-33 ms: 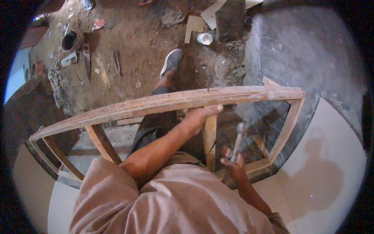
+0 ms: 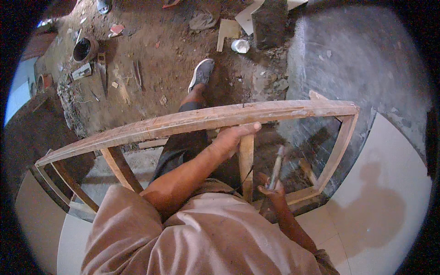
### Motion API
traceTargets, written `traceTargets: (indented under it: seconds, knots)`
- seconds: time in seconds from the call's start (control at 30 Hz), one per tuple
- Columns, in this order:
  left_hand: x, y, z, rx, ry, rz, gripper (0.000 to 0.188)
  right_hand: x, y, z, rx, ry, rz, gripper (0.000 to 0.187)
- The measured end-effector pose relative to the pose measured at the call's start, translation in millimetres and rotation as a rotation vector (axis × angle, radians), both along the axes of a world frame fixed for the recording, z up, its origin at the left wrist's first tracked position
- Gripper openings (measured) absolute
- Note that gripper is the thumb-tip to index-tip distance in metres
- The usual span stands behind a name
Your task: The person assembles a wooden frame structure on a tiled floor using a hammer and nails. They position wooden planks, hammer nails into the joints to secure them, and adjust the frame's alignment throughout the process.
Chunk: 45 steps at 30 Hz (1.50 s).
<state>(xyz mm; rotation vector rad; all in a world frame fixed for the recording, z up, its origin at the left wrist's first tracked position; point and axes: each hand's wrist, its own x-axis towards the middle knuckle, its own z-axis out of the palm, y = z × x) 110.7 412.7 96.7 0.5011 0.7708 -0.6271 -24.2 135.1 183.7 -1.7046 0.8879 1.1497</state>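
Note:
A long wooden frame [image 2: 201, 118] with several crosspieces stretches across in front of my body. My left hand [image 2: 232, 139] grips it where a crosspiece [image 2: 246, 160] meets the long top rail; its thumb points right and its other fingers are mostly hidden. Just beyond this hand, a thin nail [image 2: 244, 104] stands up from the rail. To the right, over the frame's end opening, my right hand [image 2: 275, 190] is closed round a slim metal-shafted tool [image 2: 277, 167], which looks like a hammer. The tool is tilted upward, its tip apart from the wood.
Bare earth lies beyond the frame, with a dark round pot [image 2: 85, 49], a handsaw [image 2: 101, 68], a white container [image 2: 240, 46] and board scraps [image 2: 228, 30] on it. A grey concrete surface [image 2: 357, 68] is at right, beside pale tiles [image 2: 380, 183]. My shoe [image 2: 201, 74] rests on the earth.
The tool in my right hand has turned a little and its tip is slightly lower and further left. My left hand and the frame have barely moved.

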Motion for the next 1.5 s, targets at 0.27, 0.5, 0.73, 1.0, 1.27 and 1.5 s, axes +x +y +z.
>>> traceTargets:
  seconds: [0.27, 0.5, 0.73, 1.0, 1.27, 1.5]
  knots:
    - [-4, 1, 0, 0.073, 0.006, 0.000, 0.053, -27, 29, -12, 0.262, 0.097, -0.202, 0.053]
    - [-24, -11, 5, 0.296, -0.054, 0.079, 0.054, -14, 42, 1, 0.175, 0.002, -0.153, 0.062]
    - [-13, -1, 28, 0.353, 0.027, -0.051, 0.055, -17, 40, 1, 0.079, 0.018, -0.139, 0.065]
    - [-15, -4, 25, 0.309, -0.024, 0.086, 0.058, -20, 28, -13, 0.204, -0.015, -0.096, 0.071]
    - [-56, -17, 4, 0.360, -0.216, -0.044, 0.061, -9, 30, -7, 0.116, -0.035, -0.001, 0.068]
    - [-61, -27, 8, 0.114, -0.023, -0.030, 0.049, -25, 23, -20, 0.138, -0.084, -0.052, 0.074]
